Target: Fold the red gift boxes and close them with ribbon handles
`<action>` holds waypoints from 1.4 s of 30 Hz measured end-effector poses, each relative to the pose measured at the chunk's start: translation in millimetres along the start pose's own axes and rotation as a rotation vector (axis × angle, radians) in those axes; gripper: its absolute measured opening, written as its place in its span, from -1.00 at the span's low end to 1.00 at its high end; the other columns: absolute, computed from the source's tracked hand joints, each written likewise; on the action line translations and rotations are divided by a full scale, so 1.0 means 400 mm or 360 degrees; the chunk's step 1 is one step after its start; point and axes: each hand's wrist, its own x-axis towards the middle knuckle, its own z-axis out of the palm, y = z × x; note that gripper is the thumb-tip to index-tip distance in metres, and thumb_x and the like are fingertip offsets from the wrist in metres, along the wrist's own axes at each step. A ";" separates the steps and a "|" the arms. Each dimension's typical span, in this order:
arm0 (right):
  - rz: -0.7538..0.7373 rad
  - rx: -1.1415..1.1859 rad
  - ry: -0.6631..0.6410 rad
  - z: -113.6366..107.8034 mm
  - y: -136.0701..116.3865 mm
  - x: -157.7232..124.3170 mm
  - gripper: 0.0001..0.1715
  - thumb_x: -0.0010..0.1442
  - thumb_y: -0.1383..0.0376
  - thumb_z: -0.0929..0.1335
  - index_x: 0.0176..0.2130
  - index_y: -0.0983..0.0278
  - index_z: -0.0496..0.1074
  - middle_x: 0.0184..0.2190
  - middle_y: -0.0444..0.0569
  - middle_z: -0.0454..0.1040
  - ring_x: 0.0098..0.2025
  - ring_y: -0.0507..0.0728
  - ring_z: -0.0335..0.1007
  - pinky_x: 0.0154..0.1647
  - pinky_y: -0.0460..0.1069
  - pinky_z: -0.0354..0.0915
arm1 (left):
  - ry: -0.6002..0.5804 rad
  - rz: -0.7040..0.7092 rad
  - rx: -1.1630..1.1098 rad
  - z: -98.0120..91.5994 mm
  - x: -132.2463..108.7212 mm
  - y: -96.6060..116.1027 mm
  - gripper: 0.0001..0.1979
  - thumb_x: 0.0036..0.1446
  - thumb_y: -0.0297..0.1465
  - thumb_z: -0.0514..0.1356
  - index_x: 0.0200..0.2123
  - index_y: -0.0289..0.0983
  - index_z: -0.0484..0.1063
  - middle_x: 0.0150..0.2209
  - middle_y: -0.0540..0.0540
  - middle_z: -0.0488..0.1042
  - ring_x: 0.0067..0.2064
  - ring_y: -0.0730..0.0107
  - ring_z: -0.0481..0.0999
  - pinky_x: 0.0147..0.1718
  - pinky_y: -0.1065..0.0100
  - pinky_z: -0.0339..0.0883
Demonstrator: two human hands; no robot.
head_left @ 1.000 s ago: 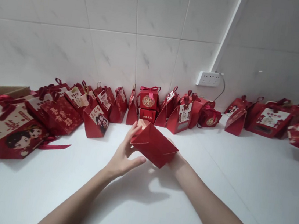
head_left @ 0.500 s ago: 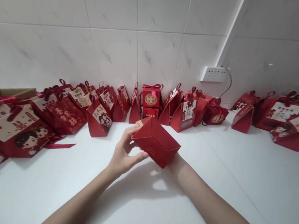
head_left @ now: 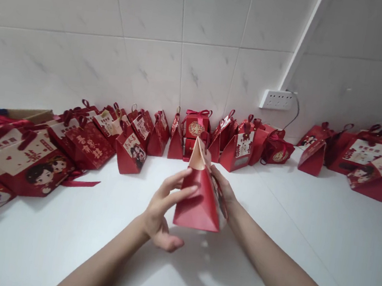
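A red paper gift box [head_left: 196, 205], wedge-shaped with a folded cream-coloured top, is held upright above the middle of the white table. From the right side my right hand [head_left: 223, 188] grips it, its fingers partly hidden behind the box. My left hand [head_left: 167, 210] lies at the box's left side with spread fingers. Its fingertips touch the red end panel, while the thumb points away below and is off the box.
Similar red gift boxes stand along the wall, among them a printed box [head_left: 130, 153] and a ribboned box [head_left: 197, 125]. Larger bags [head_left: 31, 163] crowd the left. More boxes [head_left: 365, 153] stand at right. A power strip [head_left: 277, 100] is on the tiled wall.
The gift box has turned from lying tilted, base toward me, to upright with its narrow end facing me. My left hand has loosened from its grip and its thumb has come away.
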 end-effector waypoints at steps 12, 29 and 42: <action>-0.0378 -0.0840 0.0746 -0.080 0.104 0.056 -0.16 0.03 -0.04 0.37 0.18 0.29 0.19 0.02 0.24 0.43 0.05 0.32 0.39 0.10 0.31 0.24 | -0.0144 -0.1300 0.0312 0.062 -0.068 -0.090 -0.08 -0.04 -0.34 0.27 0.30 -0.34 -0.17 0.24 -0.41 0.10 0.28 -0.10 0.12 0.23 -0.09 0.06; -0.0659 -0.0991 0.0850 -0.066 0.129 0.066 -0.42 0.08 0.18 0.26 0.07 0.33 0.15 -0.14 0.21 0.39 -0.03 0.29 0.35 0.02 0.29 0.27 | 0.1439 -0.1827 0.1051 -0.206 -0.099 -0.264 -0.48 0.08 -0.32 0.20 0.07 -0.30 0.10 0.08 -0.37 0.31 0.19 -0.05 0.28 0.19 -0.11 0.04; -0.1054 -0.0540 0.0760 -0.015 0.011 0.014 -0.70 0.26 0.11 0.21 -0.15 0.24 0.34 -0.19 0.04 0.41 -0.14 0.16 0.36 -0.11 0.11 0.30 | 0.1201 -0.1073 -0.0078 -0.169 0.018 -0.087 -0.61 -0.07 -0.11 0.10 -0.27 -0.28 0.41 -0.44 -0.10 0.48 -0.37 0.16 0.54 -0.32 0.16 0.47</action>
